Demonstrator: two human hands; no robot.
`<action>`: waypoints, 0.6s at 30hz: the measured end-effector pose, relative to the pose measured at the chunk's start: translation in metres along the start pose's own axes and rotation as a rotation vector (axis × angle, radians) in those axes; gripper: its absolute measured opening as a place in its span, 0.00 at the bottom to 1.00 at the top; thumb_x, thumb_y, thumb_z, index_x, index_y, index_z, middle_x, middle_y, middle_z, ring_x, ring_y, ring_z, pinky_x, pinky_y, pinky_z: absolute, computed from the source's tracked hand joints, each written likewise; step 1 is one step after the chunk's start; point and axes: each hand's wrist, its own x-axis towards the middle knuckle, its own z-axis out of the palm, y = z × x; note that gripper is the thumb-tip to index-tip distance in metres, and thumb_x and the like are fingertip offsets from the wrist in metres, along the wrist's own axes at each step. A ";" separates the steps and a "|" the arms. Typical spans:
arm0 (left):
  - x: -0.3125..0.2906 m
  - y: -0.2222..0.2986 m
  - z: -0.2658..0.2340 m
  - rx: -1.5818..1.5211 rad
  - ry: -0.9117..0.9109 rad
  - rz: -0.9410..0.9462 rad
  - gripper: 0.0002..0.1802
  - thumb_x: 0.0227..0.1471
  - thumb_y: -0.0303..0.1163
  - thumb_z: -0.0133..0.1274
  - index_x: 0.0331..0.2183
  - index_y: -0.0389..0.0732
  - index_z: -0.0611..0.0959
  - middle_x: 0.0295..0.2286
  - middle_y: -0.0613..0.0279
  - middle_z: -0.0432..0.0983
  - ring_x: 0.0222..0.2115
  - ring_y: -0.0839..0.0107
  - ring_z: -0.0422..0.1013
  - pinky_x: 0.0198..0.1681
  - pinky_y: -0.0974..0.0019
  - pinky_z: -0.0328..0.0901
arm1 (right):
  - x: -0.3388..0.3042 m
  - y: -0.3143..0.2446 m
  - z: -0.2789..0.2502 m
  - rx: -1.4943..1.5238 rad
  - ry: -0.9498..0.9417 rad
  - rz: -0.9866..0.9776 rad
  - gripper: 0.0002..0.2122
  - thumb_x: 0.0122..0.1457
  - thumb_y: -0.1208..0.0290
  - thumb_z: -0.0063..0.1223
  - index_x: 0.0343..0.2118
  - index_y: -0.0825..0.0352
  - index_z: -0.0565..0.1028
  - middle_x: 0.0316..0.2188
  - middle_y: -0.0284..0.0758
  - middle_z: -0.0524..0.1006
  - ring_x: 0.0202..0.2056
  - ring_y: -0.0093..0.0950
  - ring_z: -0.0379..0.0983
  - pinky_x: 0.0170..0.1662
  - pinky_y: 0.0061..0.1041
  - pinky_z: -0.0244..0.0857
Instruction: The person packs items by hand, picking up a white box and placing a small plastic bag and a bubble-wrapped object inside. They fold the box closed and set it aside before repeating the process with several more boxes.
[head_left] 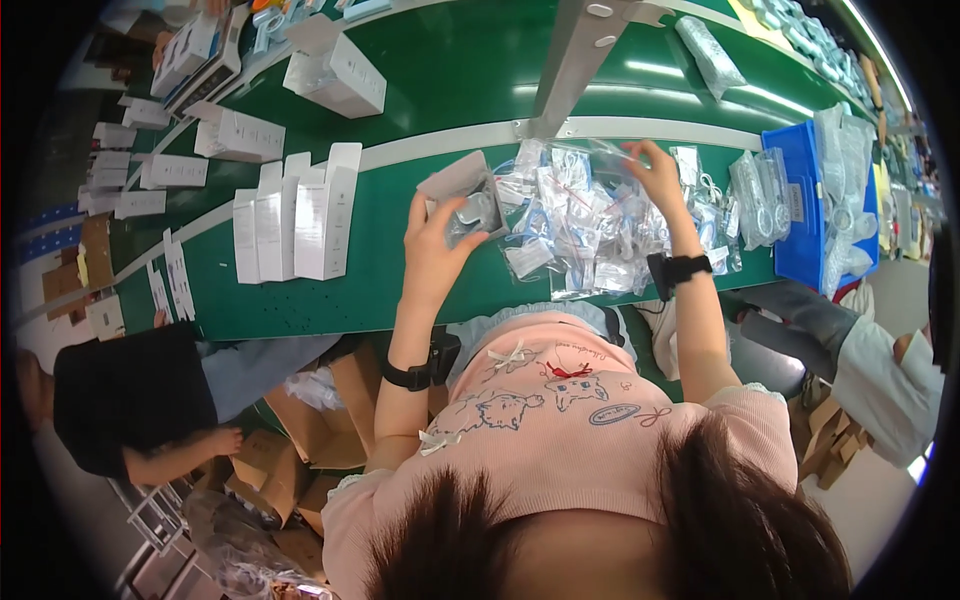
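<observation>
My left hand (pixel 428 240) is closed around a small white carton (pixel 452 182), tilted with its flap up and its mouth open. Something clear and greyish shows inside, too shaded to name. To its right spreads a heap of clear plastic bags (pixel 585 225) holding white cables, blue-edged pieces and folded paper. Over the far right part of this heap, my right hand (pixel 658 178) pinches what looks like the edge of a clear plastic bag (pixel 605 158). Both wrists wear black bands.
Several white cartons (pixel 328 215) stand in a row on the green table (pixel 380 290) at the left. A blue bin (pixel 797 205) with bubble-wrapped items sits at the right. A metal post (pixel 570 70) rises beyond the heap. Another person (pixel 130 390) is at the left, near cardboard boxes (pixel 330 410).
</observation>
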 end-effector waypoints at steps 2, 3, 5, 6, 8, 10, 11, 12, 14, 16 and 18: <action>0.003 -0.004 -0.005 0.048 -0.119 -0.065 0.12 0.34 0.25 0.58 0.27 0.35 0.75 0.47 0.51 0.61 0.43 0.53 0.64 0.42 0.63 0.61 | 0.001 -0.022 -0.019 0.363 -0.046 0.248 0.14 0.44 0.82 0.52 0.37 0.66 0.69 0.35 0.39 0.74 0.41 0.26 0.68 0.42 0.22 0.61; 0.006 -0.001 -0.007 0.046 -0.112 -0.070 0.12 0.34 0.25 0.58 0.27 0.35 0.75 0.47 0.51 0.61 0.43 0.53 0.64 0.42 0.63 0.61 | 0.001 -0.040 -0.031 0.361 -0.051 0.243 0.14 0.44 0.82 0.52 0.37 0.66 0.69 0.35 0.39 0.74 0.41 0.26 0.68 0.42 0.22 0.61; 0.012 0.009 -0.013 -0.015 -0.171 -0.204 0.10 0.34 0.24 0.58 0.24 0.34 0.75 0.47 0.52 0.61 0.43 0.54 0.64 0.42 0.63 0.61 | -0.003 -0.091 -0.051 0.682 0.056 0.183 0.15 0.44 0.85 0.48 0.37 0.67 0.69 0.37 0.38 0.73 0.42 0.23 0.67 0.42 0.18 0.61; 0.012 0.010 -0.015 -0.045 -0.198 -0.270 0.09 0.34 0.23 0.58 0.23 0.34 0.75 0.48 0.52 0.60 0.43 0.54 0.64 0.42 0.63 0.61 | -0.003 -0.113 -0.055 0.842 0.111 0.149 0.15 0.44 0.87 0.46 0.37 0.68 0.69 0.37 0.37 0.73 0.42 0.21 0.66 0.41 0.17 0.60; 0.006 0.014 -0.016 -0.022 -0.183 -0.179 0.08 0.34 0.23 0.57 0.22 0.34 0.75 0.48 0.52 0.60 0.43 0.54 0.63 0.43 0.63 0.61 | -0.006 -0.149 -0.060 0.836 0.116 0.070 0.15 0.44 0.88 0.46 0.37 0.69 0.68 0.38 0.37 0.72 0.41 0.22 0.66 0.41 0.17 0.60; -0.002 0.016 -0.016 0.028 -0.153 -0.008 0.07 0.34 0.22 0.57 0.21 0.34 0.75 0.48 0.51 0.60 0.44 0.53 0.62 0.44 0.62 0.60 | -0.007 -0.175 -0.055 0.827 0.118 -0.086 0.15 0.43 0.89 0.44 0.37 0.70 0.68 0.38 0.37 0.71 0.40 0.23 0.67 0.41 0.18 0.60; -0.004 0.016 -0.014 0.028 -0.149 -0.009 0.07 0.34 0.22 0.57 0.21 0.34 0.75 0.48 0.51 0.60 0.44 0.53 0.62 0.44 0.62 0.60 | -0.008 -0.181 -0.052 0.827 0.116 -0.090 0.15 0.43 0.89 0.44 0.37 0.70 0.68 0.38 0.37 0.71 0.40 0.23 0.67 0.41 0.18 0.60; -0.008 0.013 -0.011 0.049 -0.109 0.030 0.07 0.34 0.21 0.56 0.21 0.34 0.75 0.48 0.51 0.59 0.45 0.53 0.61 0.44 0.62 0.59 | -0.008 -0.185 -0.047 0.845 0.074 -0.147 0.15 0.43 0.89 0.44 0.36 0.71 0.69 0.38 0.36 0.71 0.40 0.23 0.67 0.41 0.18 0.60; -0.015 0.009 -0.004 0.092 -0.032 0.106 0.07 0.34 0.21 0.56 0.22 0.35 0.75 0.48 0.50 0.59 0.46 0.52 0.59 0.46 0.61 0.58 | -0.011 -0.192 -0.037 0.880 -0.012 -0.256 0.16 0.41 0.90 0.42 0.36 0.71 0.69 0.38 0.35 0.70 0.38 0.24 0.67 0.41 0.18 0.60; -0.017 0.011 -0.001 0.119 -0.015 0.124 0.07 0.34 0.20 0.56 0.22 0.35 0.74 0.47 0.50 0.59 0.46 0.51 0.59 0.46 0.60 0.57 | -0.017 -0.204 -0.029 0.948 -0.039 -0.231 0.16 0.40 0.90 0.42 0.35 0.71 0.69 0.37 0.35 0.70 0.38 0.24 0.67 0.41 0.18 0.60; -0.016 0.010 0.003 0.170 0.011 0.170 0.07 0.35 0.19 0.55 0.22 0.34 0.74 0.45 0.49 0.60 0.45 0.50 0.58 0.46 0.59 0.56 | -0.024 -0.214 -0.022 1.078 -0.080 -0.175 0.16 0.39 0.91 0.42 0.33 0.71 0.70 0.35 0.35 0.70 0.37 0.25 0.67 0.40 0.18 0.61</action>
